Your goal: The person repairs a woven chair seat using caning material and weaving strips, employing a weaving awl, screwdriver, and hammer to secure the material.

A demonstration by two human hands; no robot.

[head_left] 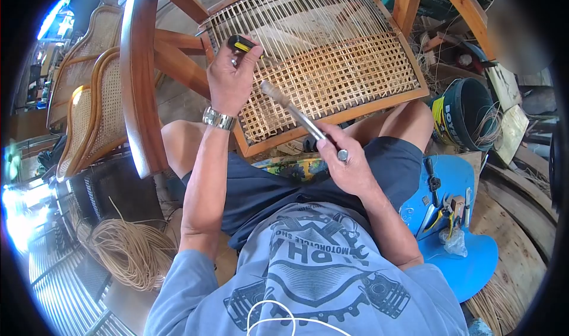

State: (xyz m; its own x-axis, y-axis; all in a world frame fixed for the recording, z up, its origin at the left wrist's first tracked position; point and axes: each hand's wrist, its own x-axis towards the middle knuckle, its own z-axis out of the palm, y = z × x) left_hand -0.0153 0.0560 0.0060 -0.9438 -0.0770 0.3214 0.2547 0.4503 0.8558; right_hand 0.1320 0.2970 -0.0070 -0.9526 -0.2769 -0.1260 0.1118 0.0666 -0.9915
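A wooden-framed seat (338,118) lies across my knees, with cane webbing (338,69) woven tightly in the near half and loose parallel strands at the far side. My left hand (232,78) is closed round the black and yellow handle of a screwdriver (242,43), over the left part of the webbing. Its shaft points right, close over the weave. In my right hand (347,161), near the front rail, is a metal rod-shaped tool (303,120). Its thicker brownish end is blurred and extends over the webbing toward the left hand.
Chair legs and arms (139,81) rise around the seat. A coil of cane (127,250) lies at left, near cane-backed chair parts (89,117). At right stand a dark bucket (459,114) and a blue plastic seat (468,265) bearing small tools (447,208).
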